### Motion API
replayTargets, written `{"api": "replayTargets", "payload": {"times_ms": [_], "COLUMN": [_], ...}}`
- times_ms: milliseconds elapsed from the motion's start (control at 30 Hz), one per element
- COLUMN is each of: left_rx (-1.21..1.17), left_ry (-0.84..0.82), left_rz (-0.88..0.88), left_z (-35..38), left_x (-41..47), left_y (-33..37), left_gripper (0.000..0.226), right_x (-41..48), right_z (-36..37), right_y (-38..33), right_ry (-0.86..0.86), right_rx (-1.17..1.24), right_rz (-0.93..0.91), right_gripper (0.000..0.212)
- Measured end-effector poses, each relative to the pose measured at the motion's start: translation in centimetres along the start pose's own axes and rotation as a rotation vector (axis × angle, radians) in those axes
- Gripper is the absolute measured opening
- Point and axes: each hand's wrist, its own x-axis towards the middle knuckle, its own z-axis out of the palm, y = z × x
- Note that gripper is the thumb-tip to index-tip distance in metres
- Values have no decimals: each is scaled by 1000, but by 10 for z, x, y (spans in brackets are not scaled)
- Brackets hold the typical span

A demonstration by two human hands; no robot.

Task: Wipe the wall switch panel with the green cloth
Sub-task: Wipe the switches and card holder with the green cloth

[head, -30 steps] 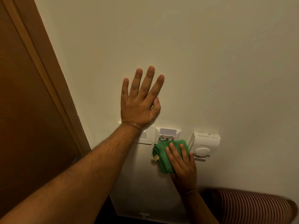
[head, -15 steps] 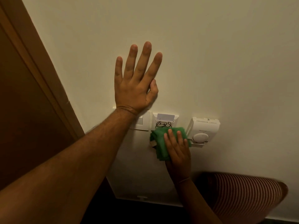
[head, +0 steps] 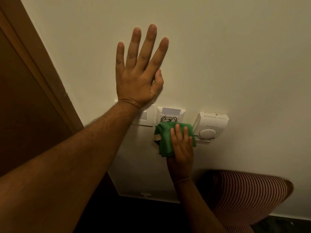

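Note:
A white wall switch panel [head: 146,117] sits on the cream wall, and to its right a white key-card slot plate [head: 170,115] holds a card above black scribbled marks. My right hand [head: 182,145] presses a bunched green cloth [head: 165,140] flat against the lower part of the card slot plate. My left hand [head: 140,73] lies open and flat on the wall just above the switch panel, its wrist covering the panel's upper left.
A white thermostat [head: 210,126] with a round dial is mounted just right of the cloth. A brown wooden door and frame [head: 33,91] run along the left. A white flat panel [head: 143,165] hangs below the switches. My striped trouser knee [head: 249,194] shows at lower right.
The view has shifted, so the switches sit lower in the frame than 0.5 s ago. The right hand and cloth stay on the lower card slot plate, and the left hand stays flat on the wall.

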Motion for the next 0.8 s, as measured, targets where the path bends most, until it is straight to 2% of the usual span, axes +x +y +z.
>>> {"api": "replayTargets", "payload": {"times_ms": [100, 300, 433, 600, 800], "left_rx": [21, 37, 62, 76, 46], "left_ry": [-8, -4, -18, -26, 17], "left_rz": [-10, -38, -49, -56, -60], "left_z": [-2, -6, -8, -12, -9], "left_x": [2, 1, 3, 5, 5], "left_y": [3, 5, 6, 8, 10], "left_gripper": [71, 67, 67, 66, 64], "right_x": [4, 16, 3, 4, 20], "right_z": [9, 27, 9, 11, 20], "right_y": [-16, -38, -10, -17, -41], "right_ry": [10, -108, -33, 11, -88], "right_rx": [64, 142, 80, 118, 206], "right_rz": [26, -162, -46, 38, -131], "right_gripper": [71, 71, 64, 72, 59]}}
